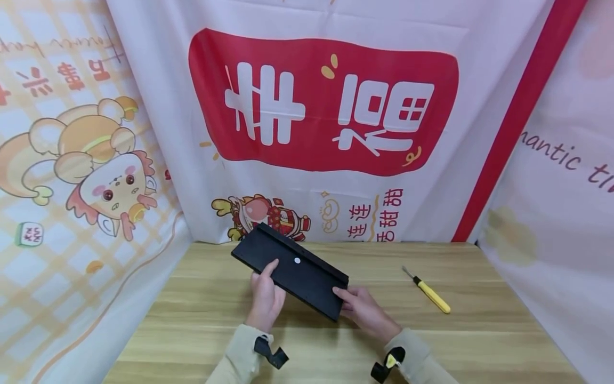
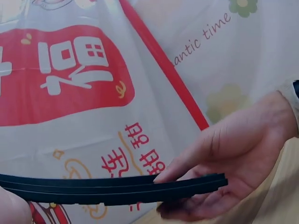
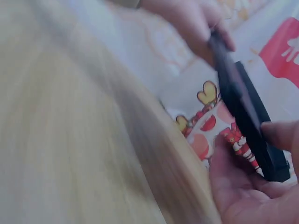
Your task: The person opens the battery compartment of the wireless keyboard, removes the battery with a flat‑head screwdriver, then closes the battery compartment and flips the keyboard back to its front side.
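A flat black rectangular panel (image 1: 307,282) is held slanted above the table, its far left corner the higher in the head view. A raised strip runs along its far edge, and a small white dot (image 1: 297,261) marks its face. My left hand (image 1: 266,300) grips the near edge left of the middle, thumb on the face. At the right end, my right hand (image 1: 365,311) pinches the panel between thumb and fingers. In the left wrist view the panel (image 2: 112,190) appears edge-on. The panel's underside is hidden in the head view.
A screwdriver (image 1: 433,297) with a yellow handle lies on the wooden table (image 1: 192,320), right of my right hand. Printed white cloth (image 1: 326,197) hangs behind the table's back edge, with more cloth along both sides.
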{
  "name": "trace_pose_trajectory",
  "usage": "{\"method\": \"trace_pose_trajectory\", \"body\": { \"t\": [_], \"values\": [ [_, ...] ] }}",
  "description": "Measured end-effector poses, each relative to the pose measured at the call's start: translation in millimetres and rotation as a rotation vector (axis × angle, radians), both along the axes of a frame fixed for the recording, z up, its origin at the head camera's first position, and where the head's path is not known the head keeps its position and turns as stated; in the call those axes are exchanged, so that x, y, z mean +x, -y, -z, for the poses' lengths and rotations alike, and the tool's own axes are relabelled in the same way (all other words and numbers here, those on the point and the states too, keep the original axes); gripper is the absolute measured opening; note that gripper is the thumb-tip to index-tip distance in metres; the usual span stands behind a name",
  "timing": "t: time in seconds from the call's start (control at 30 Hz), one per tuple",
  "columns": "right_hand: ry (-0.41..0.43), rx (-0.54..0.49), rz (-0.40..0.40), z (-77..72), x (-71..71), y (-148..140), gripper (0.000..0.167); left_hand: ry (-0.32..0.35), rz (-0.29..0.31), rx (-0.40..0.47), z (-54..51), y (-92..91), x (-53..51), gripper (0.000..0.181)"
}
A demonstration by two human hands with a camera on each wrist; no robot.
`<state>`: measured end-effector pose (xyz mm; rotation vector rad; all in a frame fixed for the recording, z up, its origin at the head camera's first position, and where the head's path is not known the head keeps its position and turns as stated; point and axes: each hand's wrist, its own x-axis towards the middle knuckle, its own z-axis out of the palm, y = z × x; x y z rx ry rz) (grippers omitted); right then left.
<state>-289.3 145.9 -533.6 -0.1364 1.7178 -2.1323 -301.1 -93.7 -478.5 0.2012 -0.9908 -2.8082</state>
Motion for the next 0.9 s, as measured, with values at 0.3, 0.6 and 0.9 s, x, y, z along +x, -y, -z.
{"method": "trace_pose_trajectory", "body": {
  "t": [0.3, 0.6, 0.9],
  "values": [
    [0.041, -0.062, 0.125, -9.5, -2.3, -26.7, 0.059, -0.061, 0.093, -0.023, -4.5, 18.4, -3.5, 0.085],
    [0.037, 0.053, 0.276, -24.9, -7.7, -70.7, 0.019, 0.081, 0.215, -0.548, 3.6, 60.2, -5.0, 0.049],
    [-0.131, 0.561, 0.314, -28.1, -8.5, -91.0, 0.046, 0.114, 0.309, -1.204, 39.6, 74.9, 1.3, 0.043]
  ]
}}
